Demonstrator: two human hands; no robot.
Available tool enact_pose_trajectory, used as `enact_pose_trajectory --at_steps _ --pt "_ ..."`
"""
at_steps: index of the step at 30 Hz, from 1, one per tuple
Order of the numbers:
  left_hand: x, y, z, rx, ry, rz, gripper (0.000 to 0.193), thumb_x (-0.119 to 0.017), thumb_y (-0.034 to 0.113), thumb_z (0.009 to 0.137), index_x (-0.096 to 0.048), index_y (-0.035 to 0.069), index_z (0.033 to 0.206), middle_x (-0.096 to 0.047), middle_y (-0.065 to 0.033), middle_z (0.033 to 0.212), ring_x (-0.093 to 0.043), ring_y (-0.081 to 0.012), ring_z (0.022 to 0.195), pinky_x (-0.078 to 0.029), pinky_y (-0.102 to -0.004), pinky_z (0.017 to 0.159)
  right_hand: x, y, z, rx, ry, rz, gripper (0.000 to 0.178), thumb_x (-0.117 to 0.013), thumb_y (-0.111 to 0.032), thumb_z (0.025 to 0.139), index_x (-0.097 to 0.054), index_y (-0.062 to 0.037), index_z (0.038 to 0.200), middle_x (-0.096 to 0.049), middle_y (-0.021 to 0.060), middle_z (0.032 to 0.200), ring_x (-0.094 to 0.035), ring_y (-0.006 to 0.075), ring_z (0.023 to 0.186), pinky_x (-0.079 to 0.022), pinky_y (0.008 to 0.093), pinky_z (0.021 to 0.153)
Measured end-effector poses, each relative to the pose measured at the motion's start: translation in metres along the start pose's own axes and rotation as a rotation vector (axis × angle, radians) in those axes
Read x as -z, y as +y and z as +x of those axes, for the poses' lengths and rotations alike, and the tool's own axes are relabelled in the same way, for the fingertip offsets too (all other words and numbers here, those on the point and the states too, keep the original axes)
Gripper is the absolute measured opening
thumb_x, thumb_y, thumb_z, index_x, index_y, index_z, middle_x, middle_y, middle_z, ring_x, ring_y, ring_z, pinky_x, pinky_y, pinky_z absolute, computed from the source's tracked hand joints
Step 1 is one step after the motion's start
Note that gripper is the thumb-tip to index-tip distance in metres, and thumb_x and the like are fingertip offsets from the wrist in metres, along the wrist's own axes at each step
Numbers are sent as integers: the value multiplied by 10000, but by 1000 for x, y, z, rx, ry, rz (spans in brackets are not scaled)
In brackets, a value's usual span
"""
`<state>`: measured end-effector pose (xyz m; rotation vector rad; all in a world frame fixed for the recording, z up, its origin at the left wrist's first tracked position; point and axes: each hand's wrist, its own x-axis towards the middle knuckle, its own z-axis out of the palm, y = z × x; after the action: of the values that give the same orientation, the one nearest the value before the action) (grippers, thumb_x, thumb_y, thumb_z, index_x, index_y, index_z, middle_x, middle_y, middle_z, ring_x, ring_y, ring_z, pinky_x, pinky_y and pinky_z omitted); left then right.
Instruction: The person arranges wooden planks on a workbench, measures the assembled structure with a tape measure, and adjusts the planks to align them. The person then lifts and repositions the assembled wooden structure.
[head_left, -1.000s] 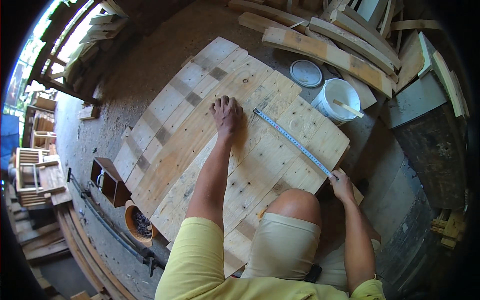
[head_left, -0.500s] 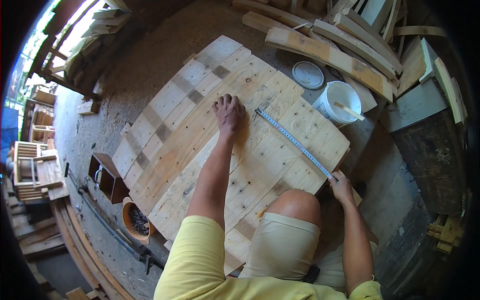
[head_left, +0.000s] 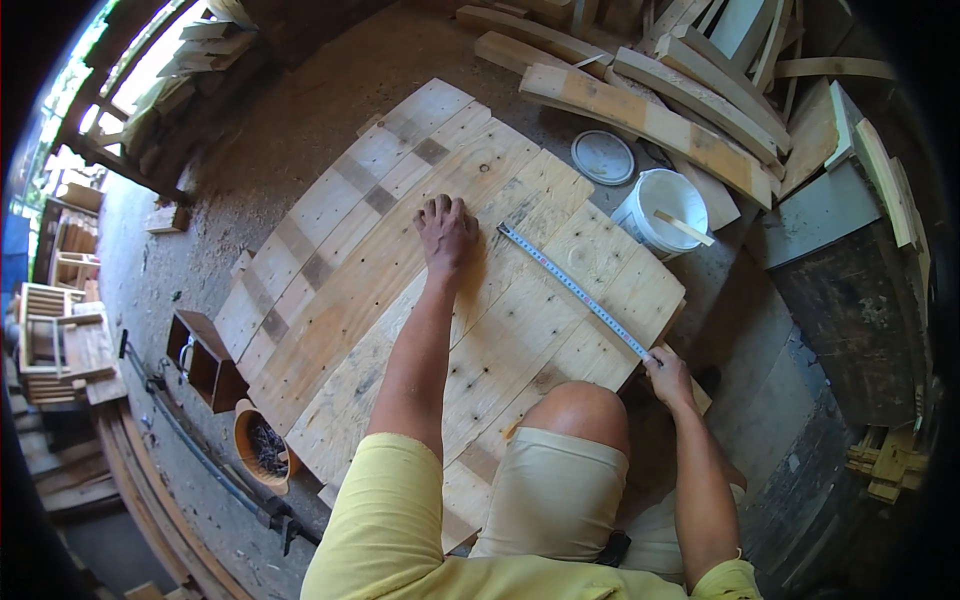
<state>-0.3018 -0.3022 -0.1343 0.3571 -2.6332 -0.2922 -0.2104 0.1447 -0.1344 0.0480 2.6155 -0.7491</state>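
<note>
A broad panel of pale wooden planks [head_left: 400,300] lies before me, dotted with nail heads and crossed by darker bands. My left hand [head_left: 446,236] rests on its middle with nothing visible in it, fingers bent and slightly apart, fingertips on the wood. Across the planks to the right runs the extended blade of a tape measure [head_left: 575,291], its hooked end lying a little right of my left hand. At the panel's near right edge, my right hand [head_left: 669,375] is closed round the tape measure's case, which the fingers mostly hide. My bare knee is against the near edge.
A white bucket [head_left: 660,212] with a wooden stick stands beyond the panel's right corner, beside a round lid [head_left: 603,157]. Curved timbers [head_left: 650,115] are piled behind. On the left are a bowl of nails [head_left: 264,447], an open box [head_left: 205,362] and a long metal clamp [head_left: 205,440].
The whole view has shifted slightly, so everything sits a little further left. Both hands and the tape measure keep about the same places on the panel.
</note>
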Motion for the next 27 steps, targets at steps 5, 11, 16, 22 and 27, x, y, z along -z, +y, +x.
enact_pose_trajectory --at_steps 5,11,16,22,27 --pt "-3 6 2 14 -10 4 222 -591 243 862 -640 85 1009 -584 -140 1116 -509 -325 1157 -349 -496 1004 1 8 -12 38 43 173 243 -604 -281 974 -677 -50 982 -672 153 757 -661 298 704 -505 407 661" --pt "-13 -4 3 16 24 22 279 -549 236 893 -616 76 1112 -560 -153 1197 -488 -349 1201 -347 -509 1044 17 37 -47 6 50 452 225 -561 -219 1005 -644 -26 924 -618 24 699 -589 95 626 -458 289 573" --pt "-2 -18 -9 14 -95 -122 419 -661 329 874 -611 117 1233 -551 -146 1307 -470 -350 1267 -368 -488 1064 23 73 -74 -130 109 730 181 -591 -244 1006 -621 -83 929 -594 -9 709 -578 78 615 -448 249 537" --pt "88 -77 -98 79 29 -190 450 -707 199 846 -615 105 1276 -586 -161 1332 -516 -364 1266 -380 -462 1085 20 107 -67 -259 281 986 175 -641 -219 966 -592 -98 1082 -571 -7 780 -575 93 628 -465 249 528" --pt "186 -183 -260 520 308 107 502 -690 80 766 -613 13 1257 -613 -206 1281 -518 -379 1257 -356 -455 1108 14 91 -33 -349 260 880 362 -727 -340 886 -614 -71 1100 -597 15 841 -574 122 670 -467 293 517"
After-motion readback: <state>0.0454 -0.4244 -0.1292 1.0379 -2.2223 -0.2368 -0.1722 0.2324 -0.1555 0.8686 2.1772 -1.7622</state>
